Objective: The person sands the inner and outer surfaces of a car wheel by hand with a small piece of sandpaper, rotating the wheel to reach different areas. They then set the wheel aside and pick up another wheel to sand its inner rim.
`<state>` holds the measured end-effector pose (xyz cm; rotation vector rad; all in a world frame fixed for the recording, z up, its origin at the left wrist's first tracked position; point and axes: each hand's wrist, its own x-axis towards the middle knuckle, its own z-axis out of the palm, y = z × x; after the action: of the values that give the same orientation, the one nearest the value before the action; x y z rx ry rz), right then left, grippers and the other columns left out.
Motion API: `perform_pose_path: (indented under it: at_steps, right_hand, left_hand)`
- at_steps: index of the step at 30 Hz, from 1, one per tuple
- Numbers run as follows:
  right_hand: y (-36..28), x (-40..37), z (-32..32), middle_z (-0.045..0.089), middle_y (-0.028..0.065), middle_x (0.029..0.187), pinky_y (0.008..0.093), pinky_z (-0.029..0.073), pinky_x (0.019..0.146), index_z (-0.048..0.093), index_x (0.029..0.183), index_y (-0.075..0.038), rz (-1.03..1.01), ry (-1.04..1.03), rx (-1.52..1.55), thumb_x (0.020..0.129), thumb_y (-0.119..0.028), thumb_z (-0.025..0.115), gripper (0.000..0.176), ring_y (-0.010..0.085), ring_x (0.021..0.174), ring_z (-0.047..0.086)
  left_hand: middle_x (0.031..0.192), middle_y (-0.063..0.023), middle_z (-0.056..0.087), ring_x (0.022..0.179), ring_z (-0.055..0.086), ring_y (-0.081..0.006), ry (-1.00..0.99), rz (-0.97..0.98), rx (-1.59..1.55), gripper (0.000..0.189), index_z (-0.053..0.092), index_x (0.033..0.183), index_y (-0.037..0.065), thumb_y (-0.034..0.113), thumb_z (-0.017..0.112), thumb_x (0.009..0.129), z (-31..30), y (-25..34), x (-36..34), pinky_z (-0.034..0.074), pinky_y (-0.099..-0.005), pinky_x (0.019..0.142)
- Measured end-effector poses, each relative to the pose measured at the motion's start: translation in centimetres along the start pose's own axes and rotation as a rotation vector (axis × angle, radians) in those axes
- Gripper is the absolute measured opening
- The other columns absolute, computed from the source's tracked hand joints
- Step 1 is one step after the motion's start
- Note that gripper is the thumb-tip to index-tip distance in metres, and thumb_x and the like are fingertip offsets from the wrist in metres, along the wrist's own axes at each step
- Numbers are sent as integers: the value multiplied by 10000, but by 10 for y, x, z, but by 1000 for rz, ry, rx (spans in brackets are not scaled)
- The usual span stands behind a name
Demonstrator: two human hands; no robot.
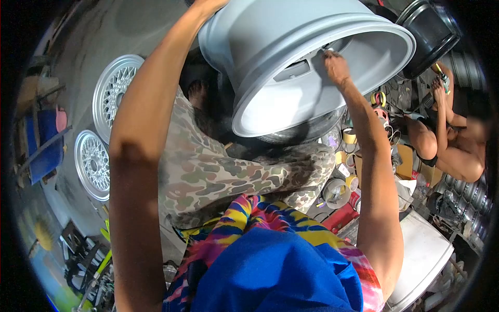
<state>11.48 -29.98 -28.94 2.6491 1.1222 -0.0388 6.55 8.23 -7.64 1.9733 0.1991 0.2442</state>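
Note:
A large silver-grey wheel rim (291, 31) is tilted in front of me, its open barrel facing my body. My left hand (209, 4) is at the rim's upper left side, cut off by the frame's top edge, so its fingers are hidden. Inside the barrel, my right hand (337, 67) is closed near the spokes and hub. A small pale piece shows at its fingertips, too small to name. Under the wheel rim lies a black tyre (301, 134).
Two silver mesh-spoke wheels (92, 165) stand at left. A black rim (429, 34) is at upper right. Tape rolls (350, 136) and cans clutter the floor beside my right arm. Another person (447, 130) sits at right, holding a tool. A white panel (422, 260) lies lower right.

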Motion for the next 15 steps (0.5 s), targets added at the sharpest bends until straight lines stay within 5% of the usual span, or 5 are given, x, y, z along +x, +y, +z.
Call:
perform_pose_path:
  at_steps: [5,7,11,13,15]
  right_hand:
    - [-29,-2,6,673,137,1048,365,510,924,710,927,-45,80,-72,-14,887,-167,516,233,287,986,653]
    - [-67,-17,52,659,152,1083,362,501,943,704,932,-44,41,171,29,883,-159,520,222,285,1036,635]
    - [-71,-32,44,626,159,1195,375,488,982,689,1009,-18,136,67,395,865,-112,528,235,291,1153,586]
    - [-28,-36,-10,610,158,1268,378,483,1001,636,1174,-23,58,-413,58,877,-116,515,334,276,1231,550]
    - [38,-42,11,565,128,1371,380,375,1126,555,1321,-40,-53,-10,-279,893,-115,490,440,249,1292,516]
  left_hand:
    - [802,-109,700,754,593,-126,-1,-45,54,637,717,947,-78,545,583,936,-2,4,1,487,-311,702]
    - [799,-109,700,750,594,-127,-10,-18,33,636,717,939,-77,545,585,934,1,2,-1,485,-312,696]
    - [794,-108,703,735,599,-124,-11,-54,39,633,713,927,-77,543,588,932,0,0,3,480,-311,676]
    - [789,-104,702,729,599,-123,-25,-57,54,629,715,920,-75,542,590,931,-1,2,3,477,-309,669]
    - [784,-100,701,723,599,-122,-34,-65,73,625,717,913,-72,540,592,931,-4,5,4,475,-308,662]
